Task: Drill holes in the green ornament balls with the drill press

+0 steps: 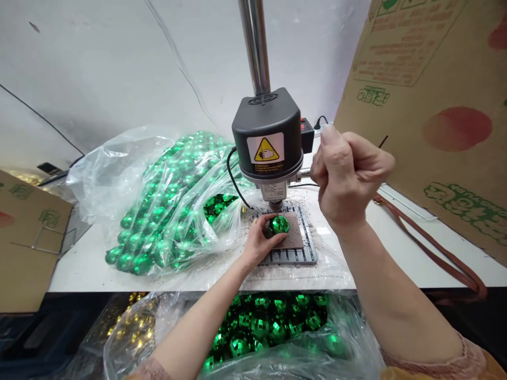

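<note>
A shiny green mirrored ball sits under the bit of a black bench drill press. Thumb and fingers of my left hand curl around the ball from the left, steadying it on a brown board. The bit comes down onto the top of the ball; whether it has entered cannot be made out. My right hand is raised at the right of the drill head, closed in a fist around the drill press lever. Most of that lever is hidden inside the fist.
Left of the press lies a clear plastic bag of green balls. Below the table edge, another bag holds green balls. Cardboard boxes flank both sides. A brown strap lies at right. Dark shavings surround the slotted base.
</note>
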`<state>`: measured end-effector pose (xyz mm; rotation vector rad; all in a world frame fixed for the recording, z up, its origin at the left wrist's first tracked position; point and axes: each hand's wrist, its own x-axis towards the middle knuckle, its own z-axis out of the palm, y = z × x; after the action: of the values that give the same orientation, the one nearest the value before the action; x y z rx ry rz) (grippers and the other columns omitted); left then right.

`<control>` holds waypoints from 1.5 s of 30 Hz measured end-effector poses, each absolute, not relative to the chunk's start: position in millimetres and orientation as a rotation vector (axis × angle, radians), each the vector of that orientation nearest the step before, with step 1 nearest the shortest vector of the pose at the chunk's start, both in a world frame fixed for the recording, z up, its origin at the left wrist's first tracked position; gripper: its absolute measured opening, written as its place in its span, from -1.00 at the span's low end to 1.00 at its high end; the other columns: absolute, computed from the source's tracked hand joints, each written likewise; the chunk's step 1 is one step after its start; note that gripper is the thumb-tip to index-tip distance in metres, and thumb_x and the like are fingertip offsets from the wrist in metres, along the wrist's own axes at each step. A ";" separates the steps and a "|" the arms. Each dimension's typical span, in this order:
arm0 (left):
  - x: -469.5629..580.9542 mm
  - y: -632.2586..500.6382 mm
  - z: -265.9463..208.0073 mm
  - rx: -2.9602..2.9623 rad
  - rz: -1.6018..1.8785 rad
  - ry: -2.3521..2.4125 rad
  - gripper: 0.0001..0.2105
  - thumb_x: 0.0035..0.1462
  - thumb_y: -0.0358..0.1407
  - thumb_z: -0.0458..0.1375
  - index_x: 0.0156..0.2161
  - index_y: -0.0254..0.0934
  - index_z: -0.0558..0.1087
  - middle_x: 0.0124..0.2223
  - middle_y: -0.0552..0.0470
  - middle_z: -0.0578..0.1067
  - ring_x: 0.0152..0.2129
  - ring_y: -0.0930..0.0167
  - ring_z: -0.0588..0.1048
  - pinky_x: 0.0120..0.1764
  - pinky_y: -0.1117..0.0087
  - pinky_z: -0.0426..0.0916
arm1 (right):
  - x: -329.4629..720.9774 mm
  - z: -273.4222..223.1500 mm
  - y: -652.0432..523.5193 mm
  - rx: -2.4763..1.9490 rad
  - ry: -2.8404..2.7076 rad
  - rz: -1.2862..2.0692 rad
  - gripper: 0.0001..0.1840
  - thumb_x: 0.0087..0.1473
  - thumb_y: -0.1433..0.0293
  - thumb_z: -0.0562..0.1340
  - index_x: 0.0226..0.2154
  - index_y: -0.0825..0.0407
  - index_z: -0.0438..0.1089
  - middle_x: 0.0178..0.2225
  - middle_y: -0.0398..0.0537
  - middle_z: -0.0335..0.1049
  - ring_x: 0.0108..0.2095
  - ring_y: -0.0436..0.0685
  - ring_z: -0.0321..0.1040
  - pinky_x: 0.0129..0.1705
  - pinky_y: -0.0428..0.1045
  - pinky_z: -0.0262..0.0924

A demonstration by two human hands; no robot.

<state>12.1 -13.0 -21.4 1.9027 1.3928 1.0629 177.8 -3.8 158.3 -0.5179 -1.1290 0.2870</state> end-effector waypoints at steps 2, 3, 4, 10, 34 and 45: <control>12.1 -12.6 -22.0 1.901 1.066 1.384 -0.53 0.03 -0.15 0.39 0.04 -0.18 0.44 -0.10 -0.03 0.53 -0.16 0.26 0.48 -0.15 0.27 0.36 | 174.9 150.6 -6.4 -0.509 -1.095 0.261 -0.51 0.20 0.32 0.19 -0.70 0.02 0.11 -0.75 -0.26 0.00 -0.69 -0.13 -0.05 -0.59 -0.03 -0.10; 12.1 -12.4 -22.4 1.900 1.066 1.382 -0.53 0.03 -0.15 0.39 0.04 -0.18 0.44 -0.09 -0.03 0.53 -0.16 0.27 0.47 -0.15 0.27 0.36 | 173.6 146.9 -7.5 -0.500 -1.074 0.248 -0.50 0.20 0.31 0.20 -0.71 0.02 0.10 -0.75 -0.26 -0.01 -0.70 -0.13 -0.05 -0.58 -0.03 -0.10; 12.1 -12.1 -22.9 1.899 1.065 1.383 -0.53 0.03 -0.15 0.39 0.04 -0.17 0.44 -0.08 -0.03 0.53 -0.17 0.27 0.47 -0.16 0.28 0.35 | 172.5 143.5 -8.4 -0.483 -1.057 0.233 -0.49 0.19 0.31 0.20 -0.72 0.03 0.08 -0.75 -0.26 -0.03 -0.70 -0.14 -0.06 -0.58 -0.02 -0.12; 11.3 -10.9 -26.3 1.901 1.059 1.392 -0.52 0.02 -0.15 0.40 0.05 -0.17 0.45 -0.04 -0.05 0.53 -0.18 0.27 0.46 -0.15 0.28 0.35 | 171.7 132.6 -12.1 -0.411 -1.040 0.216 -0.52 0.17 0.39 0.21 -0.73 0.04 0.10 -0.76 -0.28 -0.06 -0.72 -0.14 -0.11 -0.60 -0.02 -0.21; 13.1 -14.7 -23.0 1.884 1.073 1.401 -0.54 0.03 -0.13 0.39 0.04 -0.17 0.45 -0.01 -0.03 0.55 -0.15 0.27 0.46 -0.11 0.28 0.32 | 183.0 104.1 -2.1 -0.199 -1.233 0.002 -0.54 0.00 0.58 0.17 -0.68 0.06 -0.15 -0.75 -0.30 -0.12 -0.76 -0.15 -0.03 -0.67 -0.05 -0.22; 13.0 -14.8 -24.8 1.855 1.092 1.419 -0.50 -0.02 -0.10 0.41 0.03 -0.15 0.47 -0.06 -0.02 0.54 -0.17 0.26 0.47 -0.11 0.26 0.35 | 178.3 115.2 -11.7 -0.400 -1.153 0.190 -0.52 0.11 0.52 0.17 -0.74 0.05 0.01 -0.75 -0.27 -0.01 -0.74 -0.13 0.01 -0.65 -0.03 -0.14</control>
<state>13.0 -14.8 -24.8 1.8547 1.4190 1.0919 178.3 -11.7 115.2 -0.3995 -1.1526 0.1897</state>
